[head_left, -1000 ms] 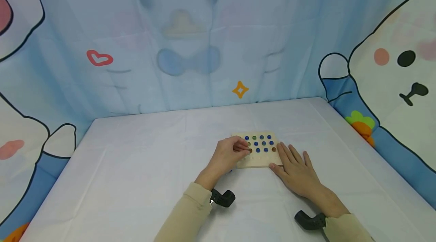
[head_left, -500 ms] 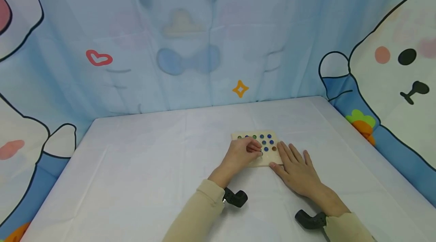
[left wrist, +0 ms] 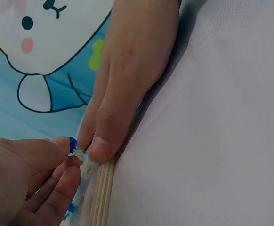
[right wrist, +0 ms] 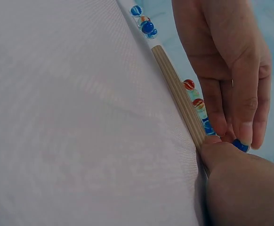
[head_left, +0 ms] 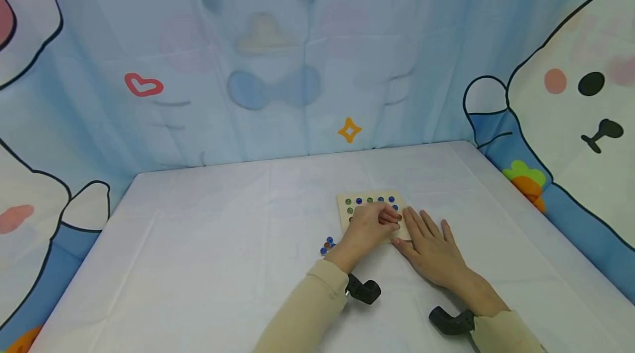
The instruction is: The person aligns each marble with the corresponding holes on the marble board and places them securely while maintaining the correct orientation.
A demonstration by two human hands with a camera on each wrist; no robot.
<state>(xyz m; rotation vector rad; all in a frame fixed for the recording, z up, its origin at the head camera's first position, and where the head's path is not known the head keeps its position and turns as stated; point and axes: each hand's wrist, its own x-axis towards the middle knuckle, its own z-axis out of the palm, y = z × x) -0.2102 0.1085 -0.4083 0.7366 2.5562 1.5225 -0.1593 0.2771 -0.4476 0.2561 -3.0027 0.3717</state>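
Blue marble [left wrist: 73,146]: pinched by my left hand [head_left: 371,227], which has shifted rightward over the wooden board [head_left: 354,206] towards my spread right hand [head_left: 432,248]; I judge work now centres there.

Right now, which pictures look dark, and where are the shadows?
Both wrist views look dimmer than head; left wrist, dark shadow on white cloth along the right hand; right wrist, dark shadow by that hand too; head, soft shadow beside the left sleeve.
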